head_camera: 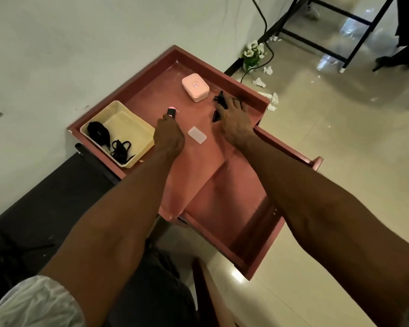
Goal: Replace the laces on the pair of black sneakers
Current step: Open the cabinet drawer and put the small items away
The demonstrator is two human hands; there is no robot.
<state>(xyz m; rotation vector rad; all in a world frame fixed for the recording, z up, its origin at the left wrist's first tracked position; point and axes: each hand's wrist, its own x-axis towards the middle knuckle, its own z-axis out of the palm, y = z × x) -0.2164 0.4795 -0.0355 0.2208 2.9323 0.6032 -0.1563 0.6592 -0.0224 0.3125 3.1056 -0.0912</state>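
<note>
The laces (pixel 109 140) lie in a cream tray (pixel 137 125) at the left of the frame, on the red table (pixel 198 128): two black bundles, one coiled toward the tray's upper left, the other tangled toward its lower right. No sneakers can be seen anywhere in the frame.

The left hand (pixel 169 135) sits just right of the tray, at centre frame, its fingers curled round a small black object with a pink tip (pixel 171 112), which points up-frame, away from the person. The right hand (pixel 233 121) is further right, fingers spread and resting on small black items (pixel 219 106) near the table's right edge; whether it grips any of them cannot be told. Between the hands lies a small clear piece (pixel 197 135), and above it a pink case (pixel 195 87).

The relation that matters: the laces lie to the left of both hands, and the left hand is much the nearer, almost beside the tray wall. The right hand would have to cross over the left arm. A reach for the laces therefore looks best suited to the left hand, once it sets down what it holds.
</note>
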